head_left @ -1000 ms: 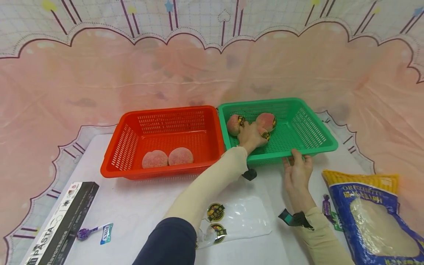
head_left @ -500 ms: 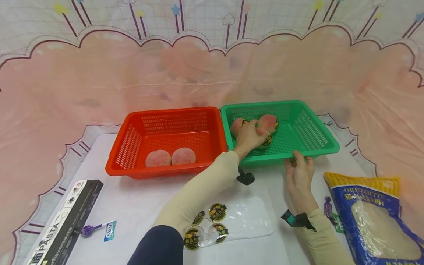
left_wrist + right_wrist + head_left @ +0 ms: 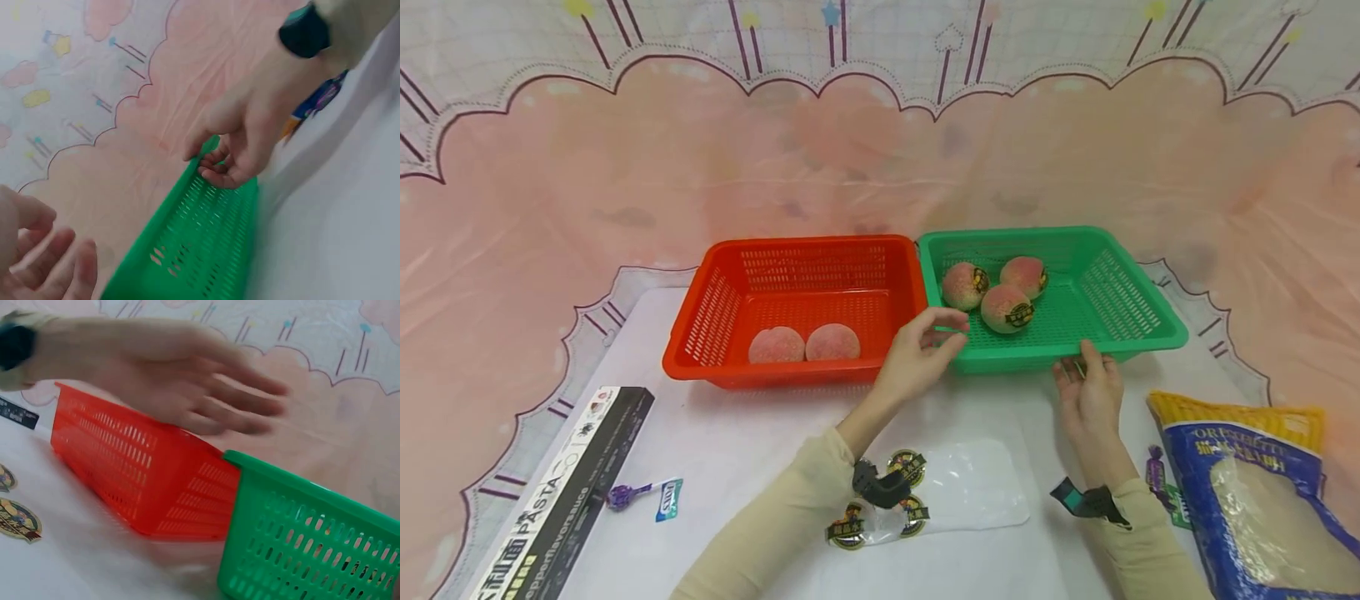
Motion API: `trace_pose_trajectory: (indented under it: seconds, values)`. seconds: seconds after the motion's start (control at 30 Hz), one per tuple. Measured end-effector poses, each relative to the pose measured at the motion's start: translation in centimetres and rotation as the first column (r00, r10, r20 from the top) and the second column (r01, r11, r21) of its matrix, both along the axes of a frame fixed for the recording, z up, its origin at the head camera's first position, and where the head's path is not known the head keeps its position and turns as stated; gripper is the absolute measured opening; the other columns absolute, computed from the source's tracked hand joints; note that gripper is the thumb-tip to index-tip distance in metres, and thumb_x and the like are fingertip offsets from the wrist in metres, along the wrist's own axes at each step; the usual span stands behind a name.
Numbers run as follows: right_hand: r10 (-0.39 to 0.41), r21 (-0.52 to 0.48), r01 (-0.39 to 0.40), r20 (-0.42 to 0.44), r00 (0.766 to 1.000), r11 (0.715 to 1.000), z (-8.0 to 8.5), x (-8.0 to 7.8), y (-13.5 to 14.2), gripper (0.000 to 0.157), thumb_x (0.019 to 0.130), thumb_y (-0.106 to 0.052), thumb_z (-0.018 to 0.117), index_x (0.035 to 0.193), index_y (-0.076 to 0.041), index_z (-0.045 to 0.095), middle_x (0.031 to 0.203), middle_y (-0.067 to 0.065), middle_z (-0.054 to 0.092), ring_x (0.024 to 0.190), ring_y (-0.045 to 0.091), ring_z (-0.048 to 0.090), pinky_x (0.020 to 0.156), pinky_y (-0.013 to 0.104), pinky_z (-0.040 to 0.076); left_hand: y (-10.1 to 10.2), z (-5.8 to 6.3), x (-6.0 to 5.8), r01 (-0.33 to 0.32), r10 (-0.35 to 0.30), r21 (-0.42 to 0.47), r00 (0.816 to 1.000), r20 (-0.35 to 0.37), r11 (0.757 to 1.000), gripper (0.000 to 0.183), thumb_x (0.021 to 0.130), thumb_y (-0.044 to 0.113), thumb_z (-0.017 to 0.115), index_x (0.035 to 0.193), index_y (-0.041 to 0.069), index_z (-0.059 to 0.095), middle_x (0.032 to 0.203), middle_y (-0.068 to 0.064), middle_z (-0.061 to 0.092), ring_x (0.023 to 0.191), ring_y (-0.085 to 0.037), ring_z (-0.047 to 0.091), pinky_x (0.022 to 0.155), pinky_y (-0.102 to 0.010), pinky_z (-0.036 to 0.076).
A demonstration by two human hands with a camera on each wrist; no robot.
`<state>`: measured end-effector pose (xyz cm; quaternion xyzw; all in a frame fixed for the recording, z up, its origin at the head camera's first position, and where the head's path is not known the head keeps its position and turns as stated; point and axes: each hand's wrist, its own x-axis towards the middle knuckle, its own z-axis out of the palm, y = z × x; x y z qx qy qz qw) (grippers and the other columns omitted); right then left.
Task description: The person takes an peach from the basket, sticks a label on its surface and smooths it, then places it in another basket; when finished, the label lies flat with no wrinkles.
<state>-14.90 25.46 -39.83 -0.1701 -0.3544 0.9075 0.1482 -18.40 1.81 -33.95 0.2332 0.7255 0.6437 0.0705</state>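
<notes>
My left hand (image 3: 917, 358) is held in the air over the meeting edges of the two baskets, fingers loosely bent and nothing in them. The front rim of the green plastic basket (image 3: 1052, 354) is pinched by my right hand (image 3: 1092, 400), thumb on top and fingers curled beneath. Inside that basket three peaches with black-and-gold stickers lie close together at the left: one peach (image 3: 1006, 308) in front, another peach (image 3: 961, 287) to its left, the third peach (image 3: 1023, 273) behind. To the left stands a red basket (image 3: 812, 250) with two peaches (image 3: 832, 342) along its front side.
A clear plastic sheet (image 3: 973, 492) with round stickers lies on the white table (image 3: 722, 442). On the left are a long pasta box (image 3: 572, 492) and a purple lollipop (image 3: 621, 497). A blue-and-yellow pasta bag (image 3: 1247, 492) and a purple-wrapped candy (image 3: 1156, 471) lie at the right.
My left hand has let go of the front peach in the green basket and drawn back toward the lower left, out over the rim. My right hand keeps its hold on the rim.
</notes>
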Motion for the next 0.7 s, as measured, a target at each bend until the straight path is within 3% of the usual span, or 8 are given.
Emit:
trace_pose_trajectory:
  seconds: [0.07,0.13,0.23,0.3,0.37,0.47,0.57,0.7]
  values:
    - [0.023,0.028,-0.024,0.033,0.999,0.999,0.1,0.3,0.0,0.027,0.085,-0.025,0.057,0.096,-0.01,0.037,0.083,0.002,0.043,0.076,0.015,0.044,0.066,0.025,0.043,-1.7,-0.3,1.5,0.014,-0.016,0.041,0.999,0.031,0.999,0.025,0.087,0.013,0.054,0.112,0.008,0.053,0.108,-0.014,0.059,0.097,-0.024,0.06,0.08,-0.03,0.051]
    - [0.039,0.077,-0.044,0.064,0.997,0.996,0.1,0.8,-0.3,0.026,0.086,-0.03,0.056,0.091,-0.01,0.04,0.078,0.001,0.044,0.071,0.014,0.044,0.063,0.026,0.041,-3.4,-1.7,2.6,0.011,-0.017,0.087,0.997,0.069,0.996,0.026,0.087,0.013,0.055,0.112,0.007,0.053,0.108,-0.016,0.058,0.097,-0.026,0.06,0.078,-0.031,0.052]
    - [0.027,0.136,-0.035,0.059,0.998,0.99,0.1,1.3,-1.0,0.026,0.087,-0.033,0.053,0.081,-0.01,0.044,0.071,0.0,0.045,0.065,0.014,0.044,0.058,0.026,0.04,-5.7,-4.3,3.8,-0.064,0.041,0.124,0.983,0.176,0.99,0.024,0.086,0.015,0.057,0.109,0.007,0.054,0.107,-0.02,0.058,0.096,-0.025,0.06,0.078,-0.032,0.052]
    - [0.012,0.183,-0.013,0.006,1.0,0.983,0.2,1.6,-1.7,0.026,0.089,-0.033,0.05,0.078,-0.01,0.045,0.069,0.001,0.044,0.063,0.014,0.043,0.056,0.026,0.039,-7.0,-5.9,4.5,-0.146,0.099,0.151,0.954,0.282,0.978,0.025,0.086,0.018,0.057,0.108,0.007,0.054,0.107,-0.021,0.057,0.095,-0.025,0.06,0.079,-0.033,0.051]
    - [0.014,0.235,0.006,-0.084,0.996,0.972,0.5,1.6,-2.4,0.024,0.091,-0.029,0.047,0.077,-0.009,0.045,0.068,0.002,0.044,0.061,0.015,0.042,0.055,0.026,0.038,-8.1,-6.8,5.0,-0.234,0.141,0.197,0.908,0.395,0.952,0.029,0.086,0.021,0.057,0.11,0.005,0.051,0.109,-0.023,0.056,0.097,-0.025,0.059,0.083,-0.037,0.05]
    - [0.09,0.338,-0.001,-0.25,0.964,0.941,1.2,1.6,-3.5,0.021,0.094,-0.02,0.041,0.078,-0.007,0.044,0.068,0.003,0.045,0.06,0.016,0.042,0.054,0.026,0.038,-9.3,-7.2,5.4,-0.368,0.168,0.29,0.827,0.536,0.883,0.034,0.086,0.025,0.056,0.112,0.005,0.047,0.11,-0.016,0.056,0.105,-0.027,0.056,0.09,-0.038,0.046]
    - [0.242,0.429,-0.061,-0.381,0.893,0.901,1.9,1.4,-4.4,0.015,0.095,-0.009,0.035,0.084,-0.005,0.045,0.072,0.005,0.049,0.063,0.017,0.046,0.056,0.026,0.041,-10.1,-6.9,5.3,-0.48,0.15,0.404,0.767,0.624,0.779,0.028,0.087,0.026,0.054,0.107,0.008,0.044,0.109,-0.009,0.055,0.11,-0.027,0.052,0.096,-0.039,0.041]
    - [0.407,0.529,-0.143,-0.424,0.809,0.837,3.1,0.9,-5.6,0.012,0.094,-0.001,0.034,0.094,-0.003,0.045,0.082,0.007,0.052,0.072,0.019,0.05,0.061,0.027,0.044,-10.6,-6.2,5.1,-0.551,0.097,0.509,0.735,0.671,0.661,0.018,0.089,0.025,0.05,0.099,0.014,0.039,0.108,-0.005,0.052,0.109,-0.023,0.051,0.1,-0.04,0.037]
